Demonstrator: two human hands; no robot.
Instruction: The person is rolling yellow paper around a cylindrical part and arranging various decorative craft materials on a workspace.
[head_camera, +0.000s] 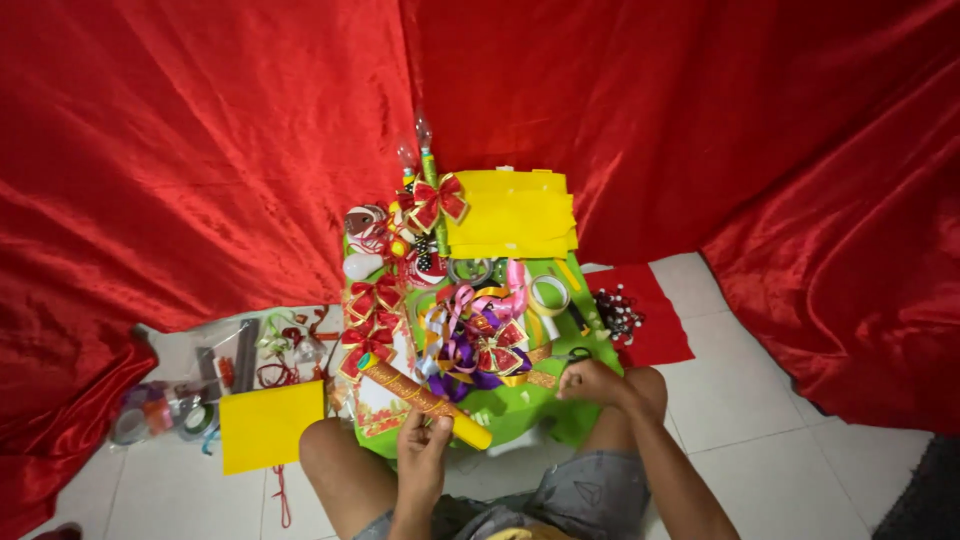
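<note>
Person seated on white tile floor (760, 400), knees apart, green board (520, 410) between them, red cloth (200, 150) hung behind. Left hand (422, 450) clasps the near end of a red-and-gold patterned roll with a yellow end (430, 403); roll lies tilted across the board's near-left part, upper end by the red bows (370, 320). Right hand (592, 382) clenched at the board's right edge, just beside black scissors (575, 354); cannot tell what it holds. Curled ribbons (480, 335) piled mid-board, tape ring (549, 294) behind them. Yellow foam sheets (512, 213) stacked at far end. 1 yellow sheet (271, 425) on floor by left knee.
</note>
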